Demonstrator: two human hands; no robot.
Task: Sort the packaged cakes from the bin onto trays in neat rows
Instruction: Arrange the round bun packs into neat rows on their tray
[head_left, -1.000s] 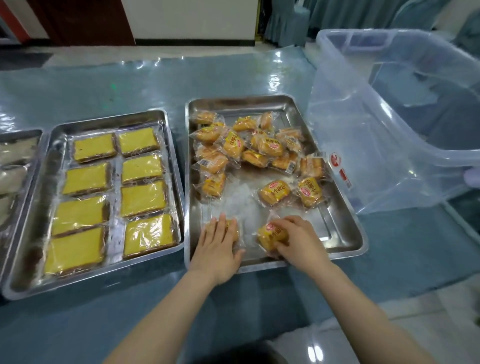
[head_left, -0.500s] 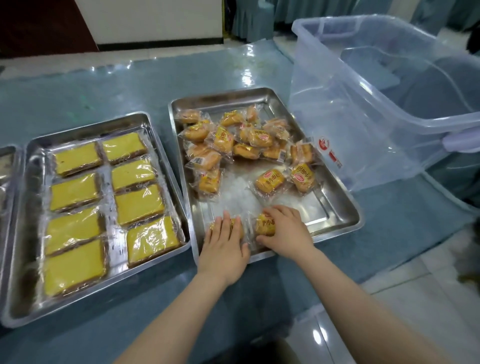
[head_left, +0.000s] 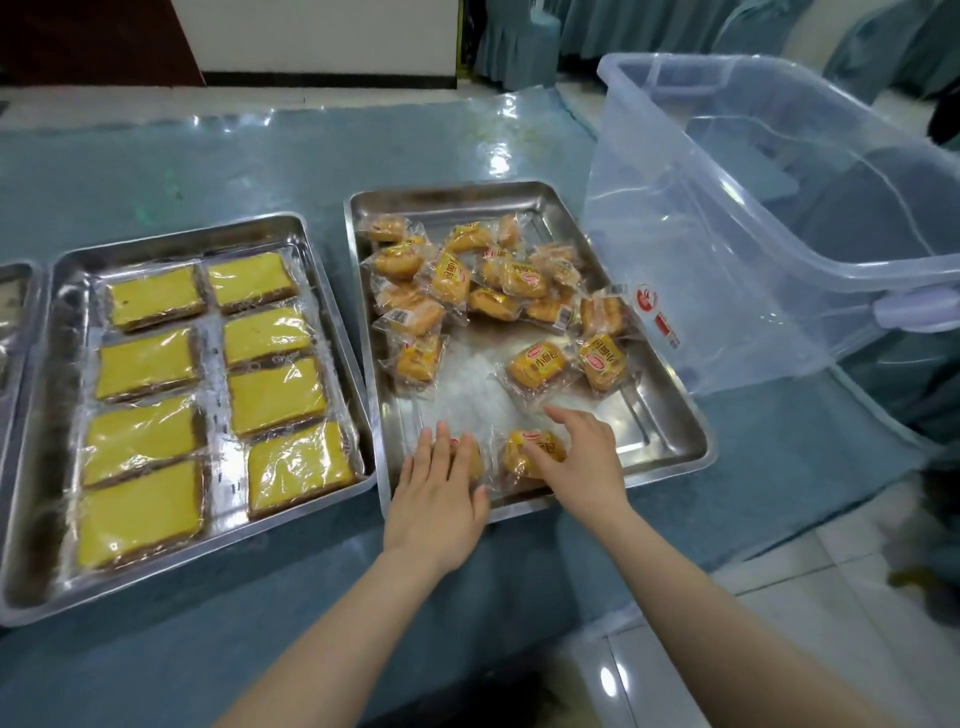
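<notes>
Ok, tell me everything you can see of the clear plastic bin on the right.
The large clear plastic storage bin is see-through, with a rolled rim, a white latch on its right end and a red-printed label low on its near wall. It looks empty and sits tilted, its open top facing up and toward the camera. It rests on the blue table covering, its lower left corner against the right rim of the steel tray of small wrapped cakes. Neither hand touches it.

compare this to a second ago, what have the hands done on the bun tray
The right hand has opened: its fingers, earlier curled over the near bun, now lift and spread toward the loose buns beyond, leaving that bun lying by the tray's near rim. The left hand stays flat on its own bun. The heap and the yellow cakes are unchanged.
</notes>
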